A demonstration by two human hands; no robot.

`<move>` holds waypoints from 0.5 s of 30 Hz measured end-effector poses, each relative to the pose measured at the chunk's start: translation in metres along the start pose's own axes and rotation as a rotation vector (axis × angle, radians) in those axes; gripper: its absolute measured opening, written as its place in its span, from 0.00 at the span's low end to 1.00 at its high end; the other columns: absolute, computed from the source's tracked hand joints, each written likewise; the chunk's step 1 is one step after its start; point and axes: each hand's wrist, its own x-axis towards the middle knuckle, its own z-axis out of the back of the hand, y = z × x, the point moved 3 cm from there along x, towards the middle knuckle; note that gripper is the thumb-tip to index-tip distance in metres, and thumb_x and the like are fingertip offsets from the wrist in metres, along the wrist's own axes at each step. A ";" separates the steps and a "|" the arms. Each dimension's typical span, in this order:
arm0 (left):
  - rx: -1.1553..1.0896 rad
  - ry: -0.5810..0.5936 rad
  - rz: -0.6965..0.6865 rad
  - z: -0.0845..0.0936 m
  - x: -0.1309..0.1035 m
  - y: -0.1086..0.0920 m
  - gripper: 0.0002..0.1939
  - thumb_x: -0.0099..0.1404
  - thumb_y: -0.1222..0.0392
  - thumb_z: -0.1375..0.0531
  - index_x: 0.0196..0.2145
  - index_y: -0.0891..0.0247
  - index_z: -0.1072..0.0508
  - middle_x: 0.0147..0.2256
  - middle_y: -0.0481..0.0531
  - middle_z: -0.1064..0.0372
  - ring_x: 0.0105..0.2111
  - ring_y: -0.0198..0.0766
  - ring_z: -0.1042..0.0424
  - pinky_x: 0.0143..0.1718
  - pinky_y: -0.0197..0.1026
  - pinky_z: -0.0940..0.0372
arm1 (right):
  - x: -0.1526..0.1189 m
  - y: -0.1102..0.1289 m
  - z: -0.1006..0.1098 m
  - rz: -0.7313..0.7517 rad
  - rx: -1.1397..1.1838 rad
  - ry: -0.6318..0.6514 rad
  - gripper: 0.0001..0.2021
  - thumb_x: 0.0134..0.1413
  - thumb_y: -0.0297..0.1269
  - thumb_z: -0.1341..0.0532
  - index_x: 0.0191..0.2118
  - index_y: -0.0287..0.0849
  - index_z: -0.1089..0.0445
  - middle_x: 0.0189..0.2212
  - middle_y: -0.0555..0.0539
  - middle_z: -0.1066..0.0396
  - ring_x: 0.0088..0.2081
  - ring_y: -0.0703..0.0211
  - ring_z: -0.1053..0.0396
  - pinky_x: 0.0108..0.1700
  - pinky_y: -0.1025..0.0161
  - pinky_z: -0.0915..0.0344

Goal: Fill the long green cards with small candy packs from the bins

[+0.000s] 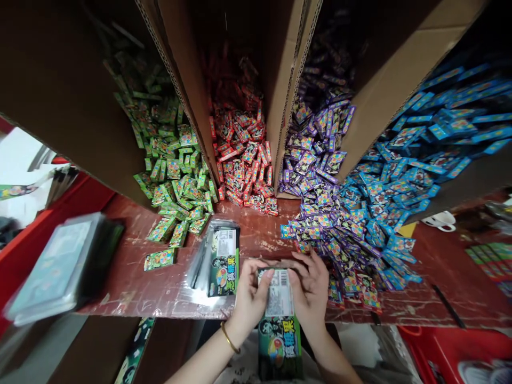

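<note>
Both hands are on a black and green printed candy pack with a white barcode panel, upright at the table's front edge. My left hand grips its left upper edge, thumb on the panel. My right hand holds the right upper edge, thumb in front, its other fingers bent and partly spread above. Just left of my left hand lies a stack of similar packs in clear plastic sleeves. Purple candy packets spill out beside my right hand, with a few red ones near the front edge.
Cardboard bins stand along the back, with green, red, purple and blue packets pouring onto the red tabletop. At left is a blurred stack of clear sleeves. A red bin sits lower right.
</note>
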 end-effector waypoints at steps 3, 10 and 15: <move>-0.011 0.034 0.024 -0.001 0.000 -0.002 0.10 0.61 0.58 0.40 0.40 0.61 0.33 0.37 0.53 0.27 0.39 0.40 0.29 0.43 0.41 0.36 | 0.001 0.001 0.002 -0.032 -0.029 0.026 0.24 0.54 0.35 0.39 0.55 0.48 0.47 0.35 0.48 0.30 0.38 0.55 0.29 0.43 0.55 0.33; -0.078 0.081 0.236 -0.004 0.005 -0.015 0.13 0.55 0.52 0.35 0.35 0.64 0.27 0.31 0.53 0.25 0.30 0.39 0.27 0.32 0.39 0.34 | 0.015 0.012 0.012 -0.263 0.155 0.144 0.21 0.45 0.35 0.32 0.44 0.47 0.39 0.29 0.52 0.29 0.33 0.59 0.30 0.37 0.62 0.33; -0.019 0.113 0.285 -0.013 0.009 -0.018 0.14 0.55 0.50 0.37 0.28 0.65 0.26 0.23 0.49 0.27 0.21 0.34 0.33 0.23 0.35 0.38 | 0.025 0.014 0.026 -0.451 0.214 0.136 0.22 0.41 0.37 0.30 0.43 0.45 0.37 0.30 0.49 0.24 0.36 0.55 0.27 0.42 0.57 0.34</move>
